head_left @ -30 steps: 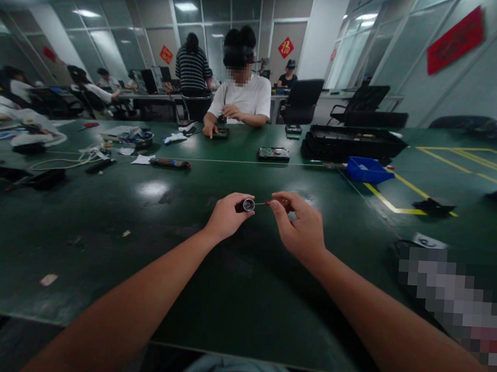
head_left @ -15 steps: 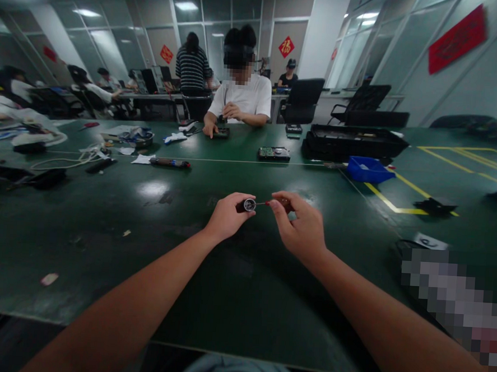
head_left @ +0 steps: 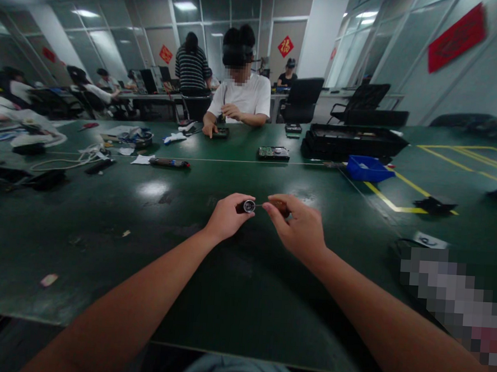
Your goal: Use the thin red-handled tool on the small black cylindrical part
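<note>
My left hand is closed around a small dark cylinder with a silver end face, held just above the green table. My right hand pinches a thin screwdriver with a brownish handle. Its slim shaft points left and its tip touches the silver face of the cylinder. Both hands meet at the middle of the table in front of me.
A person in a white shirt sits across the table with a small device. A circuit board, a black case, a blue bin and a black-red tool lie beyond my hands. Cables and clutter are at far left.
My right hand has shifted slightly left, bringing its fingertips closer to the cylinder; the red part of the screwdriver is now covered by my fingers. The left hand stays put.
</note>
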`<state>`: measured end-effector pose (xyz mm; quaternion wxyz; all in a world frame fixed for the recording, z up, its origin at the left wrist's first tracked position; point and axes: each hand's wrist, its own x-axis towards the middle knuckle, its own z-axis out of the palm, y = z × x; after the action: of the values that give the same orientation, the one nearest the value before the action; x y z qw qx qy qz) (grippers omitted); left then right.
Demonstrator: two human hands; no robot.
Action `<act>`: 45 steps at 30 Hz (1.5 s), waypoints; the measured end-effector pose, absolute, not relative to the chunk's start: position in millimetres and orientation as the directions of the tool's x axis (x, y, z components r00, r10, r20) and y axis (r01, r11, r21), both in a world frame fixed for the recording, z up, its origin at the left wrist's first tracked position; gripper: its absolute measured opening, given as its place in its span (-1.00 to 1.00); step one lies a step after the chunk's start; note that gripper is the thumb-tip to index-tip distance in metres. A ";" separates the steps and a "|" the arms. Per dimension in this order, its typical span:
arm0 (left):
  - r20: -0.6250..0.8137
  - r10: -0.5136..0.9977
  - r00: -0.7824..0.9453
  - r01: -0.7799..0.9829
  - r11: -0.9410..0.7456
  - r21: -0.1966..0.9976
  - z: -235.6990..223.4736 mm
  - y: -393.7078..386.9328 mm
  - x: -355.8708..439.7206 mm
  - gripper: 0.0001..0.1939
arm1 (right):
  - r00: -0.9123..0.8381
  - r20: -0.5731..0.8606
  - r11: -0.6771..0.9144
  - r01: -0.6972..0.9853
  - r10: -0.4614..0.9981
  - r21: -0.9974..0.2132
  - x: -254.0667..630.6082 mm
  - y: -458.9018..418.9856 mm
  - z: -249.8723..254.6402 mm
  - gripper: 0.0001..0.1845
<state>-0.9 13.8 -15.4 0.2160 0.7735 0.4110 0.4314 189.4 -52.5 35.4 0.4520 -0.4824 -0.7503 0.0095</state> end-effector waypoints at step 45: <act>0.511 0.811 0.284 0.469 -0.583 0.664 -9.6 10.4 1.9 -0.60 | 0.081 0.593 0.471 0.526 0.801 -0.708 189.4 -44.5 28.0 -0.80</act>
<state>1.9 10.4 -9.6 0.1973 0.7767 0.4120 0.4338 189.4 -44.5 28.0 0.5407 -0.4983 -0.6656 0.1274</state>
